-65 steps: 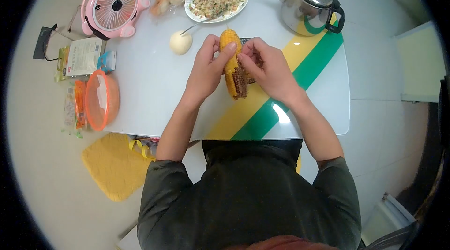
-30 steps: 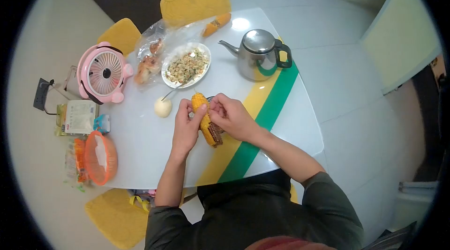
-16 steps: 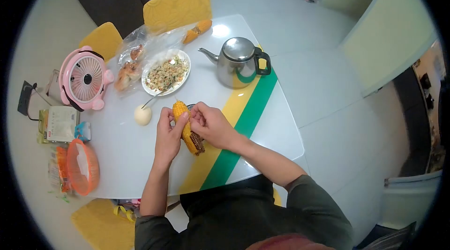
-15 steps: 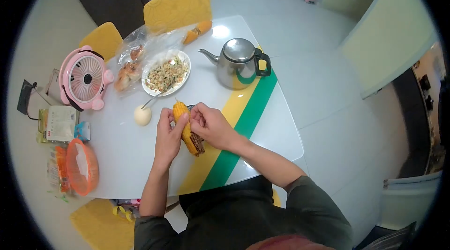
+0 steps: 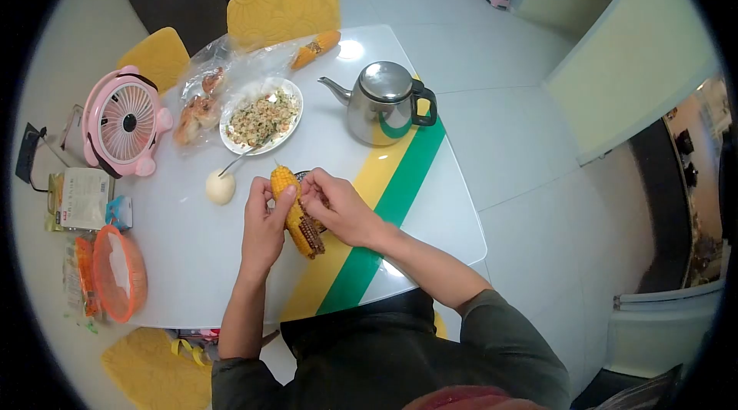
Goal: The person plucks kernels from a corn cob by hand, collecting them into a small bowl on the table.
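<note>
A yellow corn cob is held tilted over the table's near part, some rows stripped to brown at its lower right side. My left hand is closed around its left side, thumb lying along the kernels. At the cob's right side, my right hand has its fingers curled and pinched together; whatever lies between the fingertips is hidden. Behind the cob and right hand, a dark patterned dish shows only in part. A pale round bun lies left of my hands.
A plate of fried rice with a spoon stands beyond my hands, beside bagged bread. Another corn piece lies farther back. A steel kettle stands right. Along the left are a pink fan and an orange basket.
The whole view has shifted slightly left. My right fingers have moved a little away from the cob's upper part, while my left hand keeps its hold.
</note>
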### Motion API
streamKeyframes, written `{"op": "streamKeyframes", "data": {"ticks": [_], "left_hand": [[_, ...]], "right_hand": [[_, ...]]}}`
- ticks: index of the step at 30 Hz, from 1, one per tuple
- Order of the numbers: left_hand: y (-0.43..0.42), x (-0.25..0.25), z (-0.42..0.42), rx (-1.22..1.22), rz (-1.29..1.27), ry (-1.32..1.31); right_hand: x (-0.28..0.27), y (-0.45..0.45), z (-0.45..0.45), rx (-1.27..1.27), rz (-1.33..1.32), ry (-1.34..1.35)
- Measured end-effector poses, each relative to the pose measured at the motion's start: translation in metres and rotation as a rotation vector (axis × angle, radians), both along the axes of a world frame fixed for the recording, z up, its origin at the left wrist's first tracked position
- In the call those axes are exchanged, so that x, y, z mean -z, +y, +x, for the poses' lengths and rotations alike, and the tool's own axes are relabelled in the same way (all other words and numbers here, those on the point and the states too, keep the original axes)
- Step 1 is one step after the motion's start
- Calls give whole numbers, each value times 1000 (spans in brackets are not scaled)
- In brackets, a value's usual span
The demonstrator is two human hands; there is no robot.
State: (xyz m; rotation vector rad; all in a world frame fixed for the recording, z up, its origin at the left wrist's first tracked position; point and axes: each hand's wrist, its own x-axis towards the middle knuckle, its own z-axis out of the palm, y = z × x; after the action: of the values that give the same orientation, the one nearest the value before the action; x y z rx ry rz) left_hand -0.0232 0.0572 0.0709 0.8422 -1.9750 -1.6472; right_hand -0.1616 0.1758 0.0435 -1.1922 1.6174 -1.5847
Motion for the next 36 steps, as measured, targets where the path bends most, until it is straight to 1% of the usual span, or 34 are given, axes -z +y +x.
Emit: {"op": "streamKeyframes", "data": {"ticks": [2,5,9,14,17,20,26,30,36], "left_hand": [[0,-3,0,-4,69,22],[2,-8,1,2,146,32],[2,-9,4,15,180,24],[4,-11,5,11,178,32],[3,-6,6,16,151,21],[5,-8,5,19,135,35],[3,-1,6,18,70,22],[7,-8,4,12,54,39],[0,-3,7,7,107,28]], "right_hand": [[-7,2,0,-31,46,-11],[-4,1,-2,-62,-24,-19],[6,-3,-4,-66,-27,-5],[-2,-1,-6,-119,31,-59],[3,-3,-4,-105,18,-42],[-2,-1,-4,-112,75,-43],[-3,1,-5,-83,83,51],[-1,0,-5,-89,51,31],[-7,2,-4,-134,26,-55]]}}
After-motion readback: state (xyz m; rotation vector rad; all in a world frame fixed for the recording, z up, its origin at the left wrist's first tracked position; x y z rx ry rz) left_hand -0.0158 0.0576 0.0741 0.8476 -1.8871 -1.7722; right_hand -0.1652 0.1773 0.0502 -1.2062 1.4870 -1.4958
